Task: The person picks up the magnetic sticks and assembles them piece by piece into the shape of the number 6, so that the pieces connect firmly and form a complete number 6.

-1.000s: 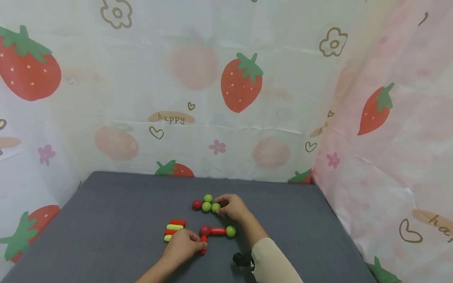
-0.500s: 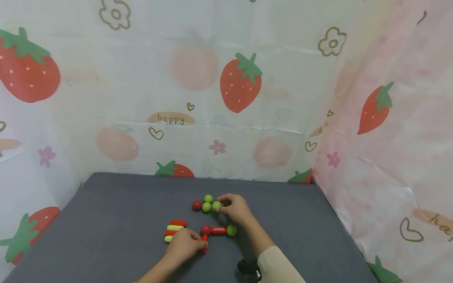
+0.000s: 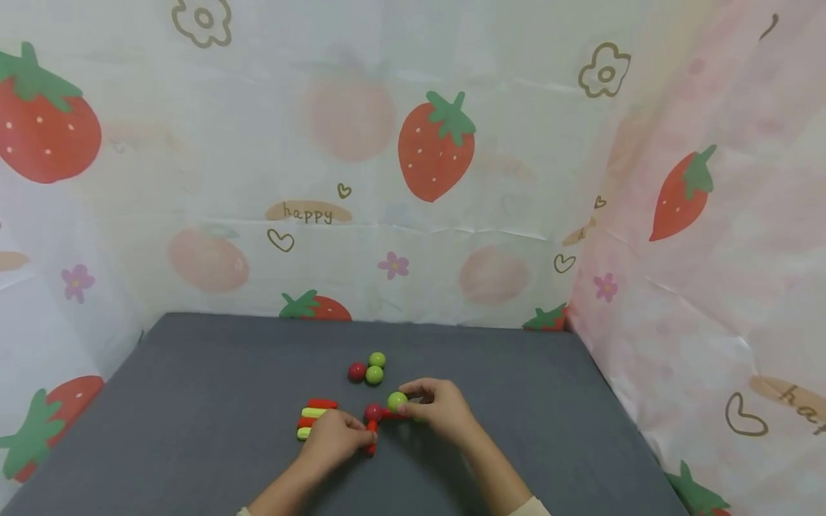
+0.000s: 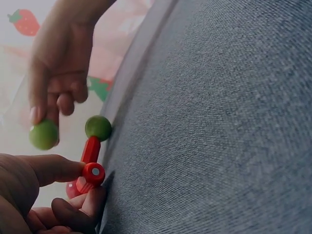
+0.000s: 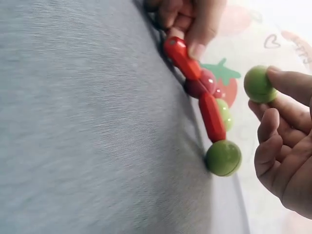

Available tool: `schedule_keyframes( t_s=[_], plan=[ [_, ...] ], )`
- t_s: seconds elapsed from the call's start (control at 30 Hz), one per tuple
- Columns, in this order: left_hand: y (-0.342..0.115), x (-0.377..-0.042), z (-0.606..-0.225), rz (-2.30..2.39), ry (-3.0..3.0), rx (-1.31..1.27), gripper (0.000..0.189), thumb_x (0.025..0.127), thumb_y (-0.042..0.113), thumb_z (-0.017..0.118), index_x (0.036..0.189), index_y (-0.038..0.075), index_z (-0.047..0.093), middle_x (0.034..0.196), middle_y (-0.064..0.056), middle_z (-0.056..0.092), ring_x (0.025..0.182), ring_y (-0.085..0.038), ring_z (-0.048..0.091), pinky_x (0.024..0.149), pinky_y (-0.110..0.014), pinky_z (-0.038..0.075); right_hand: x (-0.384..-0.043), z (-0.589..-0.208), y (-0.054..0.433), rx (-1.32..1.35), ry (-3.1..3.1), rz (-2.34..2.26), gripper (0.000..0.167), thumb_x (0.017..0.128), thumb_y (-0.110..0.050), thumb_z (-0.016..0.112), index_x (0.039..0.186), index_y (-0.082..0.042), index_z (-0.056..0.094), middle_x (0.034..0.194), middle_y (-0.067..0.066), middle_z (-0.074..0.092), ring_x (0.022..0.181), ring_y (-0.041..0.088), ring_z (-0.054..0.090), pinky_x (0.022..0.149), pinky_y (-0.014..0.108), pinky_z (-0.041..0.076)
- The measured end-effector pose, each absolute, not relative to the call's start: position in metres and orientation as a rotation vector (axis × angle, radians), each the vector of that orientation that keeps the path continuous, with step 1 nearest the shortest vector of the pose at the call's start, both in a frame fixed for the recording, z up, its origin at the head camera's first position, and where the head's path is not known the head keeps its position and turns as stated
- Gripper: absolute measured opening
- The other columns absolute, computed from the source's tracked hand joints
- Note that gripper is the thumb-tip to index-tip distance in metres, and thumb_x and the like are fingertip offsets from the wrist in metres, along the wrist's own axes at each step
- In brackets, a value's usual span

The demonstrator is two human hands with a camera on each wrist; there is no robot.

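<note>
My left hand (image 3: 332, 441) pinches a red rod (image 5: 181, 56) between thumb and fingers. That rod joins a dark red ball (image 3: 373, 412), from which a second red rod (image 5: 212, 117) runs to a green ball (image 5: 224, 158) at its far end. My right hand (image 3: 445, 412) holds another green ball (image 3: 397, 401) by the fingertips, raised above the second rod. In the right wrist view this held ball (image 5: 259, 84) is apart from the joined pieces. From the head view, the right hand mostly hides the end ball.
Behind the hands, a red ball (image 3: 357, 372) and two green balls (image 3: 374, 375) sit close together on the dark grey table (image 3: 226, 401). Red and yellow-green rods (image 3: 314, 413) lie side by side left of my left hand. Strawberry-print cloth (image 3: 413, 236) stands behind the table.
The right hand has taken a green ball from the group at the back and brought it nearer, over the joined pieces. The left hand keeps its hold on the red rod.
</note>
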State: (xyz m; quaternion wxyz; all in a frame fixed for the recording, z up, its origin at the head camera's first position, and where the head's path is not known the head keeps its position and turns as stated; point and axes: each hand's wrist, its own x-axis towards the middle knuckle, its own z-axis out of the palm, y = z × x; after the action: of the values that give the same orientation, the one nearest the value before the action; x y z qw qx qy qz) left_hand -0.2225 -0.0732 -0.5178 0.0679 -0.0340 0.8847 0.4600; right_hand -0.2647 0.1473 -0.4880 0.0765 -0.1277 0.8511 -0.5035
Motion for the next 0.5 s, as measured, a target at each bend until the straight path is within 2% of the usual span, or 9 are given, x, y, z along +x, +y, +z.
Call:
schedule_keyframes(
  t_s=[0.17,0.5],
  plan=[
    [-0.071,-0.225,-0.519,1.377,2.674,-0.112,0.017,0.078,0.027,0.085,0.069,0.015,0.077,0.067,0.006,0.066,0.060,-0.013,0.051,0.053,-0.028,0.038,-0.250,-0.494,0.152,-0.321,2.467,-1.547,0.029,0.084,-0.027,0.087,0.108,-0.013,0.079,0.104,0.002,0.077,0.079,0.012,0.065,0.064,0.030,0.053],
    [-0.066,-0.231,-0.518,1.399,2.629,-0.165,0.020,0.080,0.028,0.083,0.068,0.014,0.076,0.064,0.005,0.064,0.059,-0.014,0.051,0.052,-0.028,0.037,-0.227,-0.508,0.148,-0.223,2.309,-1.593,0.025,0.082,-0.023,0.088,0.100,-0.008,0.080,0.088,0.002,0.077,0.062,0.009,0.057,0.052,0.026,0.045]
  ],
)
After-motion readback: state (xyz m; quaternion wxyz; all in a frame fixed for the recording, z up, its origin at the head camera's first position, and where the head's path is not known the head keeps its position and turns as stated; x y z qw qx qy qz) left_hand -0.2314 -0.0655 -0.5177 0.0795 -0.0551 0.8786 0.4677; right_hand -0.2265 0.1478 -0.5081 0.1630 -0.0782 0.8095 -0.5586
